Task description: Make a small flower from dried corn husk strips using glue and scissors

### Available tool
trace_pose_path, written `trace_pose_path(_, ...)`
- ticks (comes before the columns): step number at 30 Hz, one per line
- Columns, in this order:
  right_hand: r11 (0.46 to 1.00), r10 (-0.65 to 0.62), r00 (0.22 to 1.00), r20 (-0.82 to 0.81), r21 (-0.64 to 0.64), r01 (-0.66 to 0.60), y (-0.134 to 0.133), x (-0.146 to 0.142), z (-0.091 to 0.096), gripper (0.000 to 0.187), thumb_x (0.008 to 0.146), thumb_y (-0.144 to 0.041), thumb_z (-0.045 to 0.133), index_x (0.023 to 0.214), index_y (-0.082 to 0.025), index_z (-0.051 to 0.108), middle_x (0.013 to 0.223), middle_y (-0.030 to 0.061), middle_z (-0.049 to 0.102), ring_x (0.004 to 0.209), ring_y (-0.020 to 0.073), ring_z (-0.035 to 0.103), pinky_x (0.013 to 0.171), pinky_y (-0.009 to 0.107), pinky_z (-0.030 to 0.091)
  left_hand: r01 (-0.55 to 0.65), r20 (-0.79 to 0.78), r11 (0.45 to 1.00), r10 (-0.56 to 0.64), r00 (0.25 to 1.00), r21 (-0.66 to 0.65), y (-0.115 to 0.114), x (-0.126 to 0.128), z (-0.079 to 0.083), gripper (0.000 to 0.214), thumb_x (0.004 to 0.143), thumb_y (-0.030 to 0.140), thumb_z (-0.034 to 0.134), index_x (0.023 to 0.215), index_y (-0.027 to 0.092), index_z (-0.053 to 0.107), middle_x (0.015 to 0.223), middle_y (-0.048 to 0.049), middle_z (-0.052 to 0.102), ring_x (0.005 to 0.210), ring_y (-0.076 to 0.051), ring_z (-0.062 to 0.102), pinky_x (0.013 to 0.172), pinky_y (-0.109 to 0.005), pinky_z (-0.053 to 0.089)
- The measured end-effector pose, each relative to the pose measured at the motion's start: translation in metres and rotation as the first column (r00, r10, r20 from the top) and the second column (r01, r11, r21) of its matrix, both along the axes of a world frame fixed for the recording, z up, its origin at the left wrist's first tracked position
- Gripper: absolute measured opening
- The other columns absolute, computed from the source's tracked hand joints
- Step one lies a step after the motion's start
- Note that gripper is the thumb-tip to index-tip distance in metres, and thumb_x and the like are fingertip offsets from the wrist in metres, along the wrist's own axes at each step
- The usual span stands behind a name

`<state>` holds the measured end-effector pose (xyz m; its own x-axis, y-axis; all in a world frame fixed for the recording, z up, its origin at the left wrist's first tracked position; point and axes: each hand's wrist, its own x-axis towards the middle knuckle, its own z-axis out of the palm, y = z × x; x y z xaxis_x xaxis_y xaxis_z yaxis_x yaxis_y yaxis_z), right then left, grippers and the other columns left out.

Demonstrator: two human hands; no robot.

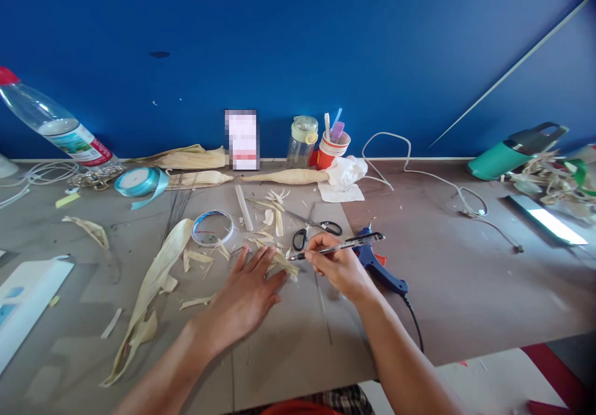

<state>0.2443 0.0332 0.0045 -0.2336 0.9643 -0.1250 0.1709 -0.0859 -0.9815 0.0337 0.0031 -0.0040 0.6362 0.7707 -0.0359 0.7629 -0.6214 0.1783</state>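
My left hand (pixel 246 294) lies flat on the table, fingers stretched out, pressing down a small piece of dry corn husk (pixel 284 264). My right hand (pixel 338 266) grips a black pen (pixel 339 246) like a writing tool, its tip touching the husk piece just right of my left fingertips. Black-handled scissors (pixel 311 232) lie just behind both hands. A blue glue gun (pixel 379 269) lies right behind my right hand, its cord running off the table's front edge.
Long husk strips (pixel 153 284) and scraps lie at left, with a tape ring (pixel 213 227), a teal ribbon roll (pixel 137 181), and a glue stick (pixel 243 207). At the back stand a jar (pixel 302 141), a red cup (pixel 332 149), a tilted bottle (pixel 56 126). A teal flask (pixel 510 152) lies far right.
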Motion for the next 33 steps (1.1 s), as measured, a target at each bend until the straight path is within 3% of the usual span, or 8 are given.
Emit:
trace_pose_path(5, 0.998, -0.019, 0.982, 0.186, 0.067, 0.006, -0.001, -0.011, -0.009, 0.009, 0.077, -0.027, 0.054, 0.074, -0.019, 0.051, 0.059, -0.0046, 0.046, 0.051, 0.0091, 0.041, 0.049, 0.022, 0.032, -0.009, 0.006, 1.000, 0.009, 1.000, 0.013, 0.000, 0.001, 0.001, 0.034, 0.084, 0.028, 0.052, 0.118, 0.028, 0.052, 0.139, -0.0145, 0.039, 0.131, -0.031, 0.032, 0.103, -0.058, 0.020)
trace_pose_path(13, 0.993, -0.030, 0.955, 0.296, 0.119, -0.006, -0.003, -0.018, -0.014, 0.009, 0.079, -0.029, 0.052, 0.077, -0.020, 0.052, 0.064, -0.0038, 0.052, 0.058, 0.0109, 0.047, 0.055, 0.022, 0.036, -0.009, 0.014, 1.000, 0.008, 1.000, 0.004, 0.001, 0.002, 0.003, 0.031, 0.084, 0.027, 0.052, 0.115, 0.027, 0.053, 0.139, -0.0144, 0.039, 0.130, -0.031, 0.032, 0.103, -0.058, 0.020)
trace_pose_path(33, 0.990, -0.016, 0.957, 0.291, 0.140, -0.026, -0.002, -0.022, -0.010, 0.009, 0.078, -0.028, 0.051, 0.074, -0.020, 0.053, 0.062, -0.0036, 0.050, 0.058, 0.0116, 0.046, 0.056, 0.022, 0.036, -0.006, 0.043, 1.000, 0.006, 0.999, -0.004, 0.000, 0.001, 0.000, 0.031, 0.083, 0.025, 0.053, 0.114, 0.026, 0.054, 0.139, -0.0132, 0.038, 0.131, -0.031, 0.031, 0.104, -0.059, 0.019)
